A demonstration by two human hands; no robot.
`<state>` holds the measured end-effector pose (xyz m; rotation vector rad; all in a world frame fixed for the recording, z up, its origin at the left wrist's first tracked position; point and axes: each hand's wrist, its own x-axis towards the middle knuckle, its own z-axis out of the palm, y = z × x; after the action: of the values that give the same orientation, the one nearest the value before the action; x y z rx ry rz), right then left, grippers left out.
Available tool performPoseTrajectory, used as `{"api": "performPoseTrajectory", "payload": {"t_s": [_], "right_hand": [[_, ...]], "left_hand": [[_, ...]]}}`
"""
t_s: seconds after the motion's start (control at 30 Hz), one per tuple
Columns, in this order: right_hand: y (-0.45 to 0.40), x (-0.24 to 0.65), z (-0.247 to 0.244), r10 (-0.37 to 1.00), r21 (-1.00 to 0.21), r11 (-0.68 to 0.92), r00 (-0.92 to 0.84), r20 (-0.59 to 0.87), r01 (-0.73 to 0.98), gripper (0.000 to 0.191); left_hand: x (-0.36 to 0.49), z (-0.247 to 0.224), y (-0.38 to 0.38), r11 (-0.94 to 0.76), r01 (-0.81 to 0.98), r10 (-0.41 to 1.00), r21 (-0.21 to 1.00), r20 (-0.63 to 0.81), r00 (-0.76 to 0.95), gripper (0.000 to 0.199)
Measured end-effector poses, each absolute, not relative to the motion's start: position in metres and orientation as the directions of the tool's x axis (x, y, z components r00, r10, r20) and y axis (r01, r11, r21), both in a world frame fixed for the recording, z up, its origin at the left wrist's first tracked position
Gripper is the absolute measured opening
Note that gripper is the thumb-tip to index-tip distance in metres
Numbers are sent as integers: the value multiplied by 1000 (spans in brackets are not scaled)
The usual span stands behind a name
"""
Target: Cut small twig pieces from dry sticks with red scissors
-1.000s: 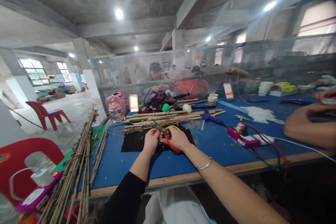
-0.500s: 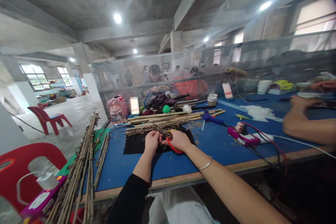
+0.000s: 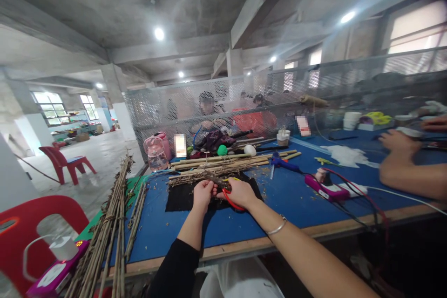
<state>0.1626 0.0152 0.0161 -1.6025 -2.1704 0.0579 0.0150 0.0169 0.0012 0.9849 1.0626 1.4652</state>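
Over a black cloth (image 3: 177,199) on the blue tabletop, my right hand (image 3: 241,193) is closed around the red and yellow handles of a pair of scissors (image 3: 232,202). The blades point left, towards my left hand (image 3: 203,194). My left hand's fingertips are pinched together close to the blades; what they hold is too small to make out. Thin brown twigs (image 3: 185,179) lie just beyond both hands, with smooth, pale sticks (image 3: 223,161) behind them. Bits of twig are scattered over the cloth and tabletop.
Bundled long twigs (image 3: 111,223) lean over the table's left end. To the right are a blue glue gun (image 3: 284,163), a purple power strip (image 3: 326,188) and loose cables. A co-worker's arm (image 3: 398,163) rests farther right. A mesh partition (image 3: 157,107) runs behind.
The view has tilted up a little, so things sit slightly lower in the picture. Both hands keep about the same place and grip. The co-worker's hands at right have shifted slightly.
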Motion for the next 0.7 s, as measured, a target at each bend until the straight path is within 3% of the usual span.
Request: {"api": "performPoseTrajectory", "payload": {"t_s": [0.43, 0.7], "right_hand": [[15, 161, 17, 939, -299, 286, -205, 275, 910, 51], [18, 164, 15, 925, -328, 314, -208, 318, 891, 49]], "left_hand": [[15, 3, 13, -69, -274, 992, 959, 36, -122, 26], [14, 5, 17, -99, -354, 957, 930, -9, -291, 22]]}}
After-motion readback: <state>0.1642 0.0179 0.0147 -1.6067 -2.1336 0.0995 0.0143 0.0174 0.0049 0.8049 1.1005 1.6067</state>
